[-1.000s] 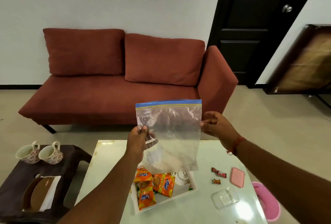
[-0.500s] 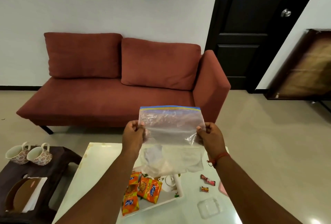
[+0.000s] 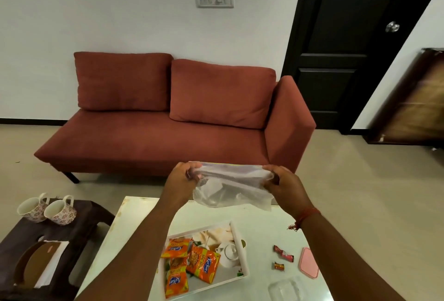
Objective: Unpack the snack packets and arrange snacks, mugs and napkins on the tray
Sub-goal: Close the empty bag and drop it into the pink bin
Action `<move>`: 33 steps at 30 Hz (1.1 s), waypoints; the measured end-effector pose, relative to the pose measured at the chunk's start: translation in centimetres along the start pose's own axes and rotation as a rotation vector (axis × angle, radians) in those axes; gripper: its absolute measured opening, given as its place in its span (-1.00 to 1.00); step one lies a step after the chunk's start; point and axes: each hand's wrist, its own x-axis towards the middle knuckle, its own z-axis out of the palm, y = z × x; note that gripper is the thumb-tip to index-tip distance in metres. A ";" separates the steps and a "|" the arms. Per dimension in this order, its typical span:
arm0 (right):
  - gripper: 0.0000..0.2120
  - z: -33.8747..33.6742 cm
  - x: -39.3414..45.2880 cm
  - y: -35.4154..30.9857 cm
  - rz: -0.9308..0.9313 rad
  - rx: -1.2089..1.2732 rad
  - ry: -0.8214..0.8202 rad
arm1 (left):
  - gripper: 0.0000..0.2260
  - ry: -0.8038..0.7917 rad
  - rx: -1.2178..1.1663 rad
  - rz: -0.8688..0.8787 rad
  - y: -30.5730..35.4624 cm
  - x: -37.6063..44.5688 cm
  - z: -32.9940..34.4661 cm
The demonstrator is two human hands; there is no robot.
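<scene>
Both hands hold a clear zip bag (image 3: 230,186) folded over above the white table (image 3: 262,226). My left hand (image 3: 182,180) grips its left edge and my right hand (image 3: 283,185) grips its right edge. Below, a white printed tray (image 3: 236,247) carries three orange snack packets (image 3: 192,264). Two floral mugs (image 3: 48,209) lean together on the dark side table (image 3: 79,226) at the left. White napkins (image 3: 51,267) lie in a cardboard holder on that side table.
Two small wrapped candies (image 3: 281,258), a pink lid (image 3: 308,262) and a clear plastic container (image 3: 286,288) lie on the table's right part. A red sofa (image 3: 168,132) stands behind the table, with a dark door (image 3: 348,43) at the right.
The bag, held up flat a second ago, has come down and is folded over between my hands. My right hand has closed on its right edge.
</scene>
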 end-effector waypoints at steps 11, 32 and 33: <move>-0.78 2.2 -0.3 -6.9 -0.121 -0.561 -0.244 | -0.89 -0.078 0.190 0.399 5.0 1.2 -1.8; -0.81 3.9 -1.4 -5.8 0.352 0.744 0.047 | -0.83 -0.297 -0.474 -0.131 3.9 0.8 -0.3; -0.76 3.6 -1.3 -5.9 0.337 0.747 0.046 | -0.83 -0.315 -0.442 -0.087 3.9 0.8 -0.2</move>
